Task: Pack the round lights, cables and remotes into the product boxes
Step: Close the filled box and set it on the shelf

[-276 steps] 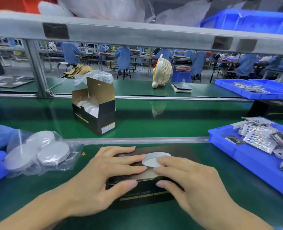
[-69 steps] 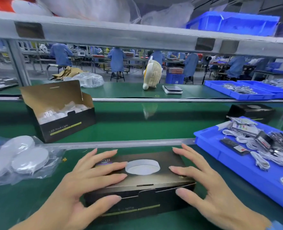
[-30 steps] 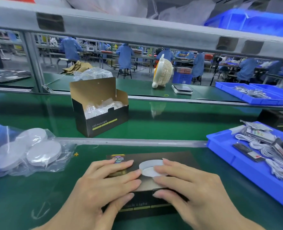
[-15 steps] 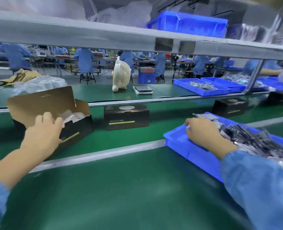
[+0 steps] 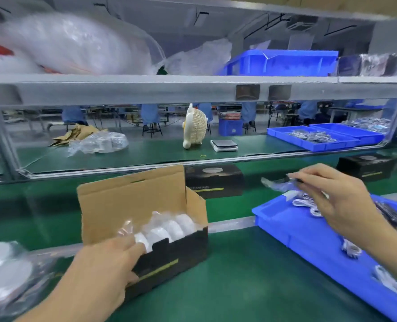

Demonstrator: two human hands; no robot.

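cardboard lid up, the open box [image 5: 160, 247] shows bagged round lights [image 5: 169, 228] inside; the left hand [image 5: 104, 268] grips its near corner, likely steadying it, while right of the box the right hand [image 5: 337, 201] pinches a bagged remote [image 5: 279, 182] above the blue tray [image 5: 309, 238].

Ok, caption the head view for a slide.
Left hand grips the open product box of bagged lights while right hand lifts a bagged item above the blue bin.

The scene is being viewed from one head-worn camera, looking forward and slightly down, close over the green bench [image 5: 227, 287], with shelving [image 5: 146, 89] being taken in above.
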